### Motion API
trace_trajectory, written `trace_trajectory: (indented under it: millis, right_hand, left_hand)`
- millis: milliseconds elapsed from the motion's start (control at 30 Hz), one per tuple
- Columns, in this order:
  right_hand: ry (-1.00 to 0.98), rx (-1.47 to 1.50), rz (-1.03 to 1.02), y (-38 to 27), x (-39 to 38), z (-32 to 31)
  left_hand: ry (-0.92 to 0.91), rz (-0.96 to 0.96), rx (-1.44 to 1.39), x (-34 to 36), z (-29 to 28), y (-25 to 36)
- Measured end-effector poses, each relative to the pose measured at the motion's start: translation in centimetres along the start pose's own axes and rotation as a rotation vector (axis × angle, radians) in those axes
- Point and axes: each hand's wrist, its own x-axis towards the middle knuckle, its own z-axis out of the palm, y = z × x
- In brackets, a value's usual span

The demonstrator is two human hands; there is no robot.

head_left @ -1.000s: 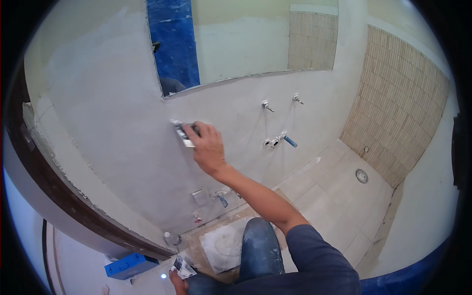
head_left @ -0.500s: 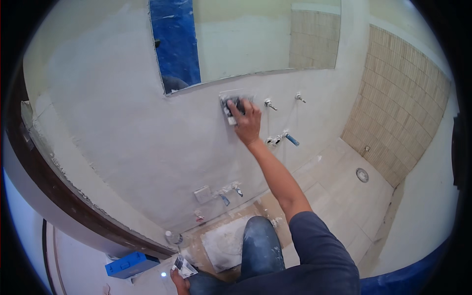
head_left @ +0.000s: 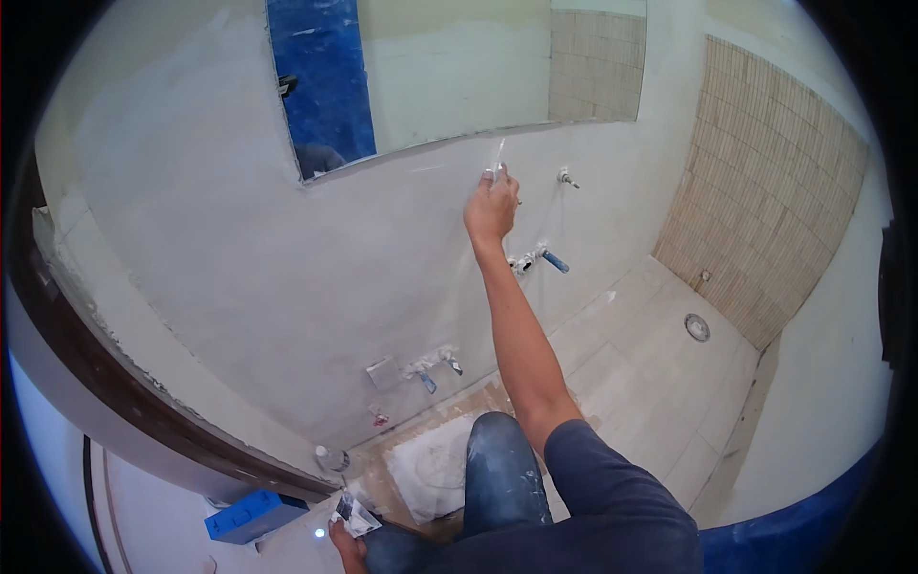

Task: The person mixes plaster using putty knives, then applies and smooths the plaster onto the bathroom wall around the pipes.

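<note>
My right hand is raised to the plastered wall, just below the mirror, gripping a trowel seen nearly edge-on. A valve stub is right of it, and pipe fittings with a blue sleeve are lower. At the bottom, by my thigh, my left hand holds a metal blade tool smeared with white material.
A blue toolbox and a plastic bottle stand by the doorway. A white-smeared board lies under low fittings. Right are a tiled wall, a floor drain and a blue surface.
My right hand and trowel moved right and up along the wall, and the tool turned more edge-on. The view shifted slightly. My left hand stayed low with its tool.
</note>
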Motion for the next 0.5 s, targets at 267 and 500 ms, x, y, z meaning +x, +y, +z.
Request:
trace_trajectory:
  millis: [267, 500]
  right_hand:
    - [-0.128, -0.138, -0.554, -3.0, -11.8, 2.3]
    - [-0.212, -0.091, -0.829, 1.1, -12.6, 0.2]
  left_hand:
    - [0.024, 0.042, -0.034, 0.1, -0.5, -0.1]
    - [-0.01, 0.045, -0.029, -0.1, -0.8, -0.1]
